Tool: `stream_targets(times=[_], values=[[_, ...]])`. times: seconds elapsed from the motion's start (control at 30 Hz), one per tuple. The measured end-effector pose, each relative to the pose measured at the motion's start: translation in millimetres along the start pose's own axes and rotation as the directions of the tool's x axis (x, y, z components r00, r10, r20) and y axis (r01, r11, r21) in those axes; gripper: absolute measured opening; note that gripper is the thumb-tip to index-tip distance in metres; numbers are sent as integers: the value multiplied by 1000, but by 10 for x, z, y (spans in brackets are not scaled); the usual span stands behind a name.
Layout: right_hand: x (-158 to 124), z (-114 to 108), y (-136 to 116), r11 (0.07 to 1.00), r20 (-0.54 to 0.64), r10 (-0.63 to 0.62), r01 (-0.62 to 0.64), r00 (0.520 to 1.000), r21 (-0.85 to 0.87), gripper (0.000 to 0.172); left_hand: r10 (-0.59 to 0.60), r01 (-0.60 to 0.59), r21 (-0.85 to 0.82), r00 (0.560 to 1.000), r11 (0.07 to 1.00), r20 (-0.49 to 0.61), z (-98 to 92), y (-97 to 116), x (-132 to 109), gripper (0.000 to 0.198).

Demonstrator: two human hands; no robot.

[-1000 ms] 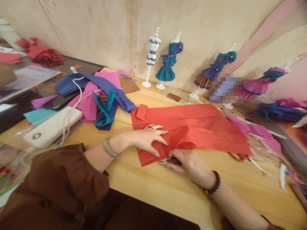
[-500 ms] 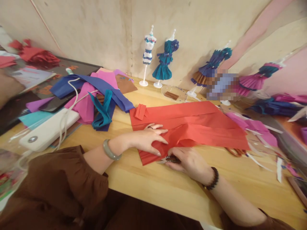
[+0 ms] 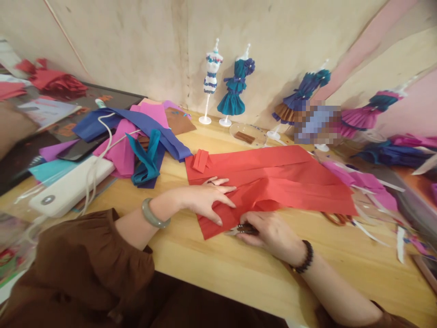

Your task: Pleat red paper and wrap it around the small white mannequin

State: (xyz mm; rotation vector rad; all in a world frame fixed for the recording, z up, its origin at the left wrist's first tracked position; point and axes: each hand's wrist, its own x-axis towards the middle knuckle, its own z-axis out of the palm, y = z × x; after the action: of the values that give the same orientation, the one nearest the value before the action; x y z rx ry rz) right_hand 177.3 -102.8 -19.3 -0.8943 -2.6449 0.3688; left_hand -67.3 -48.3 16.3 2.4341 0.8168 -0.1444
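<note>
Two hands of mine at the wooden table [image 3: 211, 269]. Right hand [image 3: 273, 234]: fingers curled closed round dark-handled snips [image 3: 248, 228], blades pointing left at the near edge of the red cloth [image 3: 293, 187]; cannot tell whether they touch it. Left hand [image 3: 206, 203], just beyond the blade tips: spread, fingers apart, grasping nothing, resting on the cloth. Cloth runs from under my left hand out past the right, rucked up just beyond the right knuckles. Orange-brown handles [image 3: 336, 218] poke out under its near edge, right of my right hand. Small folded red piece [image 3: 201, 161] on the cloth, just beyond my left fingers. Left of that hand: white power bank [image 3: 70, 189] with cable, then a looped teal strip [image 3: 145, 157] among blue and pink ones. Well beyond both hands, a clear round dish [image 3: 260, 137]; brown pleated strip [image 3: 244, 137] lying inside. Dark specks near its far rim, in or out cannot tell. Farthest off, by the wall: one white dress form [image 3: 210, 77], three more wearing small dresses.
</note>
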Motion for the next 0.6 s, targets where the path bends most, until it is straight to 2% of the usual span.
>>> stream_targets(times=[0.6], values=[[14,-44,-43,1000,-7,-3,3,1000,-11,34,15,-15,-13,1000,1000,-21,5,6,17,60]])
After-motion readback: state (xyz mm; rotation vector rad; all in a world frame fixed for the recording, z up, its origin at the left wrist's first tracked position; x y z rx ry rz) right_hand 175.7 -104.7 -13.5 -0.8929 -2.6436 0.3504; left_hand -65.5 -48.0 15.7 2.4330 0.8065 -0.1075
